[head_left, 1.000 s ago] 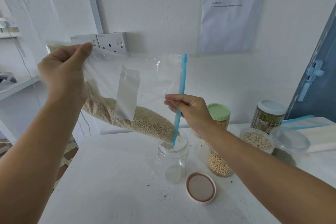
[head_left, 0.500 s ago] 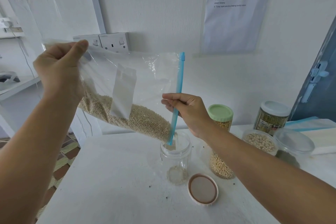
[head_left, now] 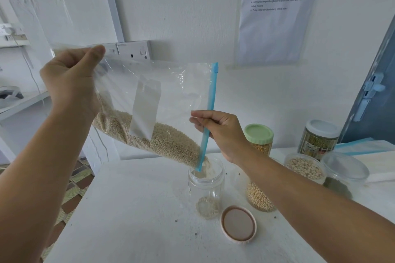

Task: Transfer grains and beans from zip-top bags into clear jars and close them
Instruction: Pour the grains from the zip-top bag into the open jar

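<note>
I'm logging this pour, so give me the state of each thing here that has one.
Zip-top bag: open at the lower corner, tilted, grain pouring out.
Clear jar: upright, lid off, a little grain at the bottom.
Pink lid: off, lying beside the jar.
Green-lidded jar: closed.
White-lidded jar: closed.
Left hand: pinching the bag's raised end.
Right hand: gripping the blue zip strip.

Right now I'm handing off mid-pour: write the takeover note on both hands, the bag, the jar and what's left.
Left hand pinches the raised bottom corner of the zip-top bag. Right hand has its grip on the blue zipper strip, its low end over the open clear jar.
Done: lid off, lying on the table; grain pouring, a thin layer in the jar.
Left: empty the bag, screw the lid on.
</note>
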